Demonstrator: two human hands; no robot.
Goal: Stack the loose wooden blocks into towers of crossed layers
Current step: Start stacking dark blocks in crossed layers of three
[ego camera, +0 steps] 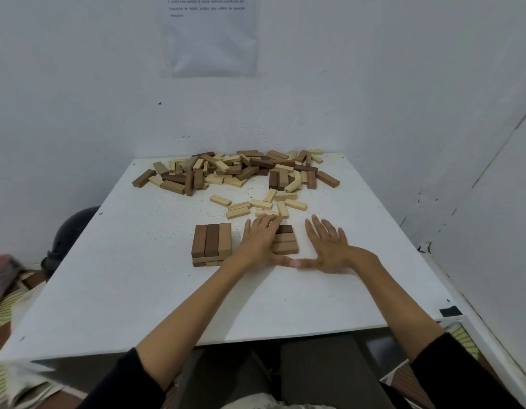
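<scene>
On the white table (137, 290) stands a low tower (212, 244) with three long blocks on top, laid across a crossed layer beneath. Right of it lies a row of three brown blocks (286, 240), crosswise. My left hand (260, 242) rests flat against that row's left side, fingers spread over its far corner. My right hand (326, 245) lies flat on the table just right of the row, fingers apart, holding nothing. Both thumbs nearly meet in front of the row. A big pile of loose dark and pale blocks (235, 169) covers the far edge.
Several pale loose blocks (261, 205) lie scattered just beyond my hands. White walls close in behind and to the right. A paper sheet (210, 33) hangs on the back wall. A dark round object (69, 231) sits beside the table's left edge. Black tape (450, 312) marks the near right corner.
</scene>
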